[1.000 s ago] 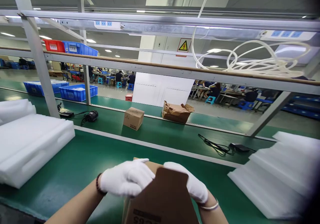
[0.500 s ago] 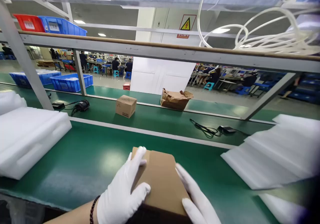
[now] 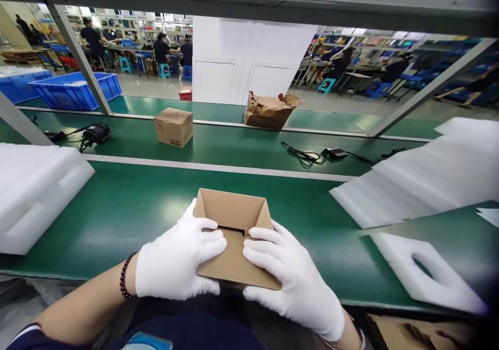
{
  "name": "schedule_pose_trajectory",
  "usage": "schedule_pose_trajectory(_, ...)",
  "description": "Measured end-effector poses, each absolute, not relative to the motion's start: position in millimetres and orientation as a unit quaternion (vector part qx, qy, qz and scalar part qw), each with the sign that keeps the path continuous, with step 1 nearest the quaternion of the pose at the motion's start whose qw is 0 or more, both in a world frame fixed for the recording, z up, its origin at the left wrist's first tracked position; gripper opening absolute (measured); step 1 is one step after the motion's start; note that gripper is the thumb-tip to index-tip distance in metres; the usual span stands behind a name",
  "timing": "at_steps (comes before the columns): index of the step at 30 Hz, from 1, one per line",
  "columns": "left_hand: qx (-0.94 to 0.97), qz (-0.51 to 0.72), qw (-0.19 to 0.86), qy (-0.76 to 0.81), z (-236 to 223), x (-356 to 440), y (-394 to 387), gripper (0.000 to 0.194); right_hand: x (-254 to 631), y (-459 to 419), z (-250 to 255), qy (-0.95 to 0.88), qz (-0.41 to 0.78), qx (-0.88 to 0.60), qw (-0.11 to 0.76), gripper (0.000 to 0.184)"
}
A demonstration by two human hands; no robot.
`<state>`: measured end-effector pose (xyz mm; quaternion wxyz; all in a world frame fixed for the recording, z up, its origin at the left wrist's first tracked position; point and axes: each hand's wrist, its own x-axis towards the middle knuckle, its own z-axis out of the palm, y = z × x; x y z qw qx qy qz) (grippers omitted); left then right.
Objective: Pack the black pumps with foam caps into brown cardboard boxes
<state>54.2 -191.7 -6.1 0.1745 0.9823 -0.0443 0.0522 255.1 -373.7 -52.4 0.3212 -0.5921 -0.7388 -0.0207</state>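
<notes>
Presently, one open cardboard carton on the green conveyor belt, near the belt's front edge, mouth up, one flap folded down toward the wearer's body. Long axis running roughly straight away from the body, very slightly askew.

At the carton's left wall, the left hand, white-gloved, fingers flat and pointing right across the folded flap. At its right wall, the right hand, also gloved, fingers pointing left across the same flap. Fingertips of the two hands close together, with a narrow strip of cardboard between. Both hands closed around the carton, thumbs against the outer walls; neither hand clearly nearer.

Left of the carton, a white foam block. Right of the carton, stacked foam sheets and a foam cut-out. Beyond the carton, past a pale divider strip, a smaller closed carton, a torn paper-wrapped box and a black power adapter with its cable. Farther beyond, blue plastic crates and seated co-workers at distant benches.
</notes>
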Motion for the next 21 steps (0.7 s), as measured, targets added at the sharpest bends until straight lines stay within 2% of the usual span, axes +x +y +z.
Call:
schedule_pose_trajectory(3, 0.985, 0.071, 0.153, -0.031, -9, 47, -184, 0.063, 260, -375, -75, -0.678, 0.027, -0.588, 0.440, 0.072)
schedule_pose_trajectory(5, 0.986, 0.068, 0.153, 0.006, -14, 34, -170, 0.071, 267, -373, -104, -0.588, 0.102, -0.588, 0.546, 0.081)
schedule_pose_trajectory(7, 0.976, 0.075, 0.188, 0.076, -23, 15, -151, 0.075, 272, -366, -135, -0.484, 0.201, -0.576, 0.628, 0.083)
schedule_pose_trajectory(10, 0.920, 0.142, 0.299, 0.209, -45, -14, -122, 0.074, 271, -348, -167, -0.371, 0.350, -0.528, 0.679, 0.081)
schedule_pose_trajectory(13, 0.821, 0.217, 0.431, 0.304, -74, -33, -102, 0.070, 263, -320, -172, -0.341, 0.417, -0.520, 0.663, 0.075)
schedule_pose_trajectory(15, 0.774, 0.239, 0.481, 0.335, -92, -39, -92, 0.071, 260, -299, -167, -0.342, 0.363, -0.597, 0.629, 0.064)
schedule_pose_trajectory(17, 0.746, 0.278, 0.478, 0.372, -100, -40, -86, 0.076, 263, -278, -161, -0.359, 0.233, -0.706, 0.565, 0.046)
schedule_pose_trajectory(19, 0.741, 0.349, 0.391, 0.421, -96, -36, -84, 0.080, 267, -263, -155, -0.397, 0.084, -0.771, 0.490, 0.035)
schedule_pose_trajectory(21, 0.794, 0.385, 0.231, 0.410, -79, -24, -90, 0.085, 267, -253, -145, -0.441, -0.051, -0.780, 0.441, 0.028)
